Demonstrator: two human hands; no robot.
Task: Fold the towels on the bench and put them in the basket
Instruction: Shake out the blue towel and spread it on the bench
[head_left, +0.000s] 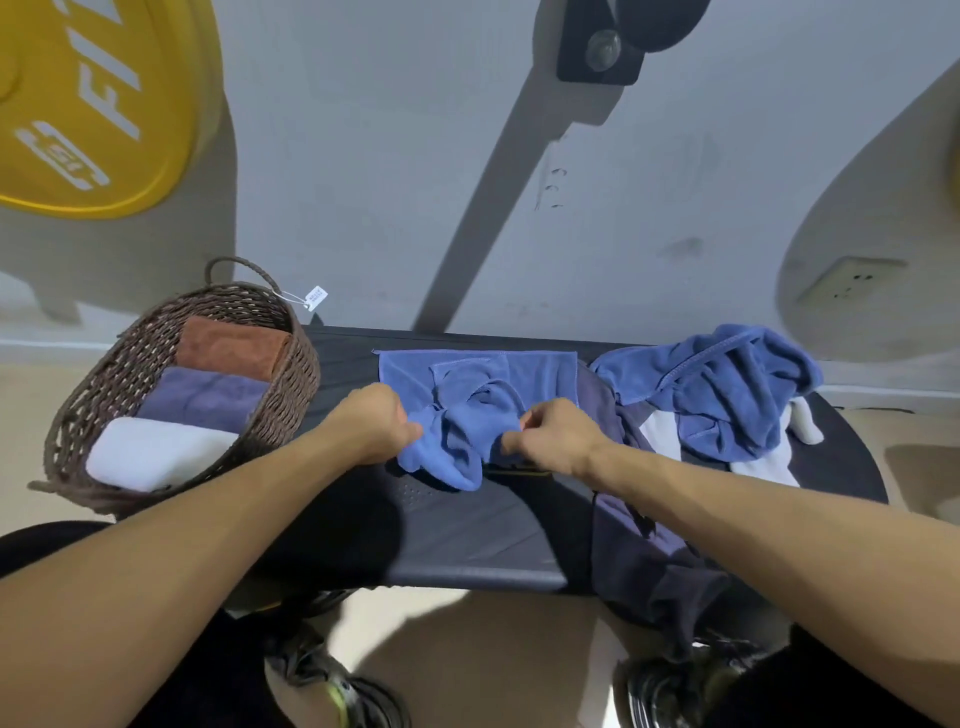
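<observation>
Towels first: blue towel (470, 410) mid worktop (467, 540), far half lying flat, near half bunched between both hands. Soft, light, limp microfibre by the look; drapes and creases freely, no stiffness to hold a fold alone, mildly slippery on the smooth pad. Best taken at hemmed corners or edges, since the stitched border gives something firmer to pinch and keeps the fold square.

Second blue towel (727, 384) heaped on the right end, over a white towel (665, 441); dark navy cloth (639, 551) hanging off the near right edge, probably another towel, hard to say.

Basket (78, 410) wicker, at the left end, tilted toward the camera, holding three folded towels: rust (231, 345) at the back, purple (202, 397) in the middle, white (156, 452) nearest. Room left looks tight.

Left hand (371, 423) grip curled, pinching the near left edge of the bunched towel. Right hand (553, 436) grip curled, pinching the near right part; exact fingertip contact hidden by folds.

Judged step: spreading or squaring the near edge before folding. Risk: corners slipping, fold going crooked.
</observation>
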